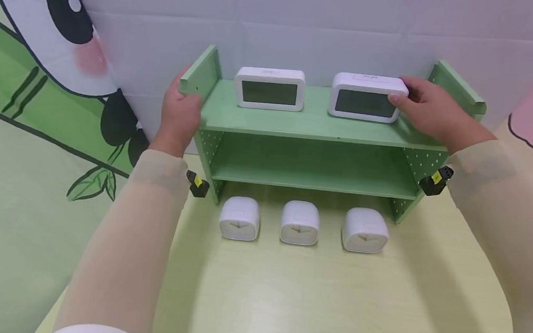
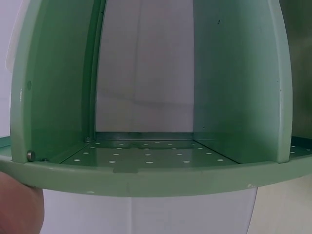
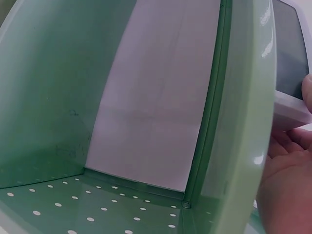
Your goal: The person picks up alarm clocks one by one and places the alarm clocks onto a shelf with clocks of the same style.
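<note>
My right hand (image 1: 430, 109) holds the right end of a white digital clock (image 1: 370, 82) on the top board of a green shelf (image 1: 317, 126). The thumb lies on the clock's front, near its blank grey screen, and the fingers go behind. In the right wrist view, part of this clock (image 3: 291, 53) shows beside the hand (image 3: 287, 180). My left hand (image 1: 178, 116) grips the shelf's left side panel (image 1: 204, 71), with some fingers hidden behind it. To the left on the same board stands a second white digital clock (image 1: 271, 73), upright and facing me.
Three small white rounded clocks (image 1: 240, 209), with dials in front, stand in a row on the pale wooden table (image 1: 293, 296) before the shelf. A lower shelf board (image 1: 314, 163) runs under the top one. Behind is a pale wall covering (image 1: 328, 8) with cartoon prints.
</note>
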Action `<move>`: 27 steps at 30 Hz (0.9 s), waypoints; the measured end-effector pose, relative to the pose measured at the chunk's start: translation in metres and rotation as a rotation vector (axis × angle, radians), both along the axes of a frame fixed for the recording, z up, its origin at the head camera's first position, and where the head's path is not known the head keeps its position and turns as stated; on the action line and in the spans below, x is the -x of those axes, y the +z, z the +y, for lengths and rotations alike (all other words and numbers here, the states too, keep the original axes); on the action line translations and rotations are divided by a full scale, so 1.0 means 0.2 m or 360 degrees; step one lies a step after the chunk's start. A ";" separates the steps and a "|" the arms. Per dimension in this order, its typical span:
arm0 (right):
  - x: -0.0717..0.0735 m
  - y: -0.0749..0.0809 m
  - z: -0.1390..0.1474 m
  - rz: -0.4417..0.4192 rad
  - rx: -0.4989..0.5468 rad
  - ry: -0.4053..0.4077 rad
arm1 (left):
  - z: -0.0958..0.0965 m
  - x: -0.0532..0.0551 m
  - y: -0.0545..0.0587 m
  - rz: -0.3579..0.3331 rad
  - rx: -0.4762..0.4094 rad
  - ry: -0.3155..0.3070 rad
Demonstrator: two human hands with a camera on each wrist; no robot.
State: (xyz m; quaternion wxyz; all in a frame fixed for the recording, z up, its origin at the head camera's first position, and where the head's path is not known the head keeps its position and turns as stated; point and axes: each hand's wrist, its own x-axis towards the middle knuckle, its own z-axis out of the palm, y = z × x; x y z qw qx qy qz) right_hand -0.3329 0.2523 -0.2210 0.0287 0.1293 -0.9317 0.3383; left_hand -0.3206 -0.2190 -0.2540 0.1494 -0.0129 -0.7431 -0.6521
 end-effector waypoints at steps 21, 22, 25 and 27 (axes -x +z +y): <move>-0.14 0.04 0.03 0.0462 -0.0498 0.0087 | 0.00 0.05 -0.03 -0.0017 -0.0001 -0.0026; -0.15 0.04 0.03 0.0528 -0.0558 0.0082 | 0.00 0.06 -0.03 -0.0019 0.0002 -0.0026; -0.18 0.02 0.04 0.0647 -0.0667 0.0038 | 0.01 0.06 -0.04 -0.0037 0.0004 -0.0011; -0.19 0.02 0.07 0.0663 -0.0695 -0.0012 | 0.01 0.05 -0.04 -0.0073 0.0062 0.0023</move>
